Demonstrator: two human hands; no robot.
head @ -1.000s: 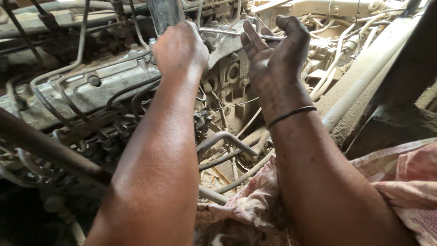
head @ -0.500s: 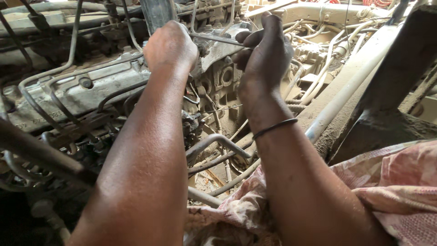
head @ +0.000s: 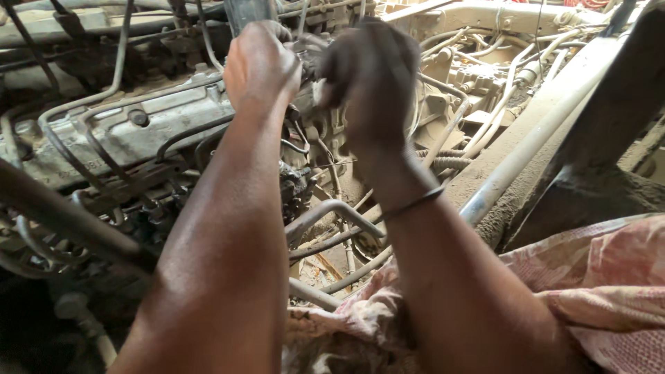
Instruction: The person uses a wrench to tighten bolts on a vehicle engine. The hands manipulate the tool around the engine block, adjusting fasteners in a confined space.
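A: The left hand [head: 260,66] is up at the top of the dusty grey metal engine block [head: 131,135], fist curled shut around an upright grey metal part [head: 244,12].

B: And the right hand [head: 370,76] sits just beside it, fingers bent inward. It's blurred, so whether it's actually gripping anything can't be told.

A: A thin dark band [head: 410,205] circles that right wrist.

B: Below both forearms, bent grey metal pipes [head: 325,211] cross the bay, and a pink patterned cloth [head: 596,291] lies at the lower right.
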